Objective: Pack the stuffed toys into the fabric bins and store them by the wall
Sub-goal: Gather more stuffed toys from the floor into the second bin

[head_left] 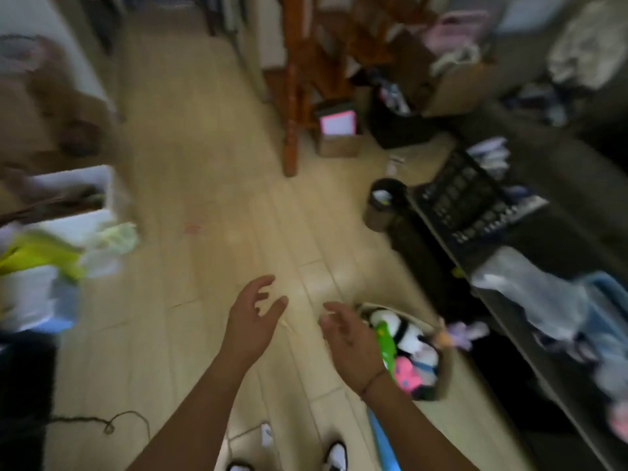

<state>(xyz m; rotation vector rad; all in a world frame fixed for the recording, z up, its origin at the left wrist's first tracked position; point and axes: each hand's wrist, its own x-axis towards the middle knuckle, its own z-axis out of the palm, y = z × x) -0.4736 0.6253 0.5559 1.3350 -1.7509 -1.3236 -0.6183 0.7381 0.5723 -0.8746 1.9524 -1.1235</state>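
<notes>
toys (406, 348) fill one fabric bin (445, 375) on the floor; my left hand (251, 321) and right hand (350, 338) hover empty, fingers loose. i judge storing remains.

Bare floor (210, 198) ahead; fabric bin (445, 375) and dark shelf (475, 212) rightward, white boxes (78, 212) leftward.

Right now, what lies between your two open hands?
Head view: only bare pale wood floor lies between the left hand and the right hand; the beige fabric bin of stuffed toys sits beyond the right.
</notes>
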